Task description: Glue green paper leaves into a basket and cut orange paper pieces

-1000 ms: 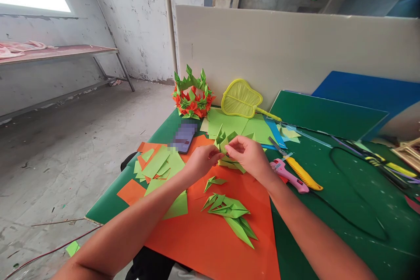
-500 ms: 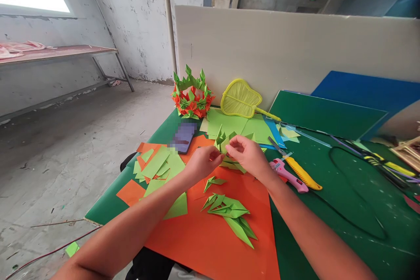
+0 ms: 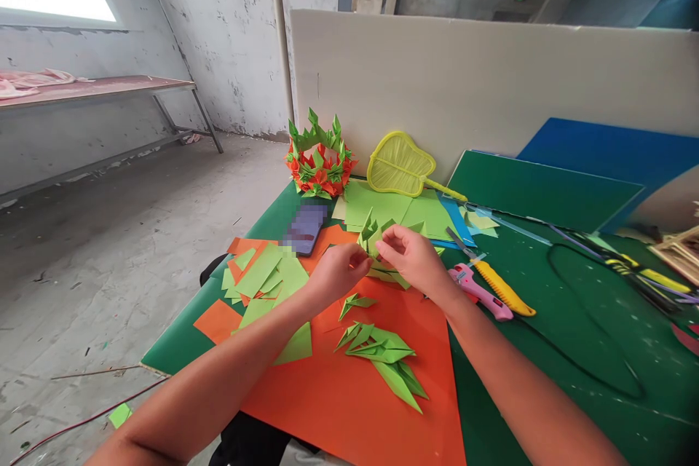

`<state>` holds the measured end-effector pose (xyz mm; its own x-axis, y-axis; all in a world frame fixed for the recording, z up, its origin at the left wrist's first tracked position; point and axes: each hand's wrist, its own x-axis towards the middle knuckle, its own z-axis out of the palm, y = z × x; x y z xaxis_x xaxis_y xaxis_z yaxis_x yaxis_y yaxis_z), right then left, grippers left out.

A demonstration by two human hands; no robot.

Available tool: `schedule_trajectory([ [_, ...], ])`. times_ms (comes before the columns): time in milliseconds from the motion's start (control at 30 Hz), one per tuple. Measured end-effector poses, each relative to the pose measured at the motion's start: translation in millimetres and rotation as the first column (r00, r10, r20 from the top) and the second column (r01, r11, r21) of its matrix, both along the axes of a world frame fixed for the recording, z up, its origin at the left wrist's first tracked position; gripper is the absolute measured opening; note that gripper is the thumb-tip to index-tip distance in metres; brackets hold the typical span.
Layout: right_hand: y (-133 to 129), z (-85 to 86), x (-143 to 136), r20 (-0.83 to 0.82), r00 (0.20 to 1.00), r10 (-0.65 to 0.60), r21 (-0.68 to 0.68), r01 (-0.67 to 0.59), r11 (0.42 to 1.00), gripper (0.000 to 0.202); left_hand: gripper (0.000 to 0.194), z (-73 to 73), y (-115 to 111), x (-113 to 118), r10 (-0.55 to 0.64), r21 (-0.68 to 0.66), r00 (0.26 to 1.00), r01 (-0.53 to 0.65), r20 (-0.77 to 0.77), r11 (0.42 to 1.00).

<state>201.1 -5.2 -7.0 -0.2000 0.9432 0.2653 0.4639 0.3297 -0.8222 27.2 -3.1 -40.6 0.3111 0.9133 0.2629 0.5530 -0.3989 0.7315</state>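
Observation:
Both hands meet at a green folded-paper piece [image 3: 369, 233] with pointed tips, standing at the far end of a large orange sheet [image 3: 354, 408]. My left hand [image 3: 339, 268] has its fingers pinched at the piece's near left side. Thumb and forefinger of my right hand [image 3: 409, 256] close on its near right side. The hands hide much of the piece. Nearer to me on the orange sheet lie a small green folded unit [image 3: 356, 303] and a loose pile of green folded units [image 3: 382, 346].
A finished-looking orange and green paper basket [image 3: 320, 160] stands at the back left, beside a yellow fan [image 3: 401, 164]. Left are a phone [image 3: 304, 230] and cut paper squares [image 3: 262, 273]. A pink glue gun [image 3: 480, 293] and yellow utility knife [image 3: 505, 290] lie right, near a black cable [image 3: 579, 371].
Almost nothing differs. Both hands stay pinched at the green folded-paper piece, with at most a tiny shift of the fingers.

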Motion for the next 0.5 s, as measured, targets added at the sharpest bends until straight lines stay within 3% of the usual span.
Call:
schedule_trajectory([
  [500, -4.8, 5.4, -2.9, 0.027, 1.0, 0.012, -0.031, -0.011, 0.999, 0.023, 0.006, -2.5, 1.3, -0.3, -0.022, -0.007, 1.0, 0.022, 0.002, 1.0],
])
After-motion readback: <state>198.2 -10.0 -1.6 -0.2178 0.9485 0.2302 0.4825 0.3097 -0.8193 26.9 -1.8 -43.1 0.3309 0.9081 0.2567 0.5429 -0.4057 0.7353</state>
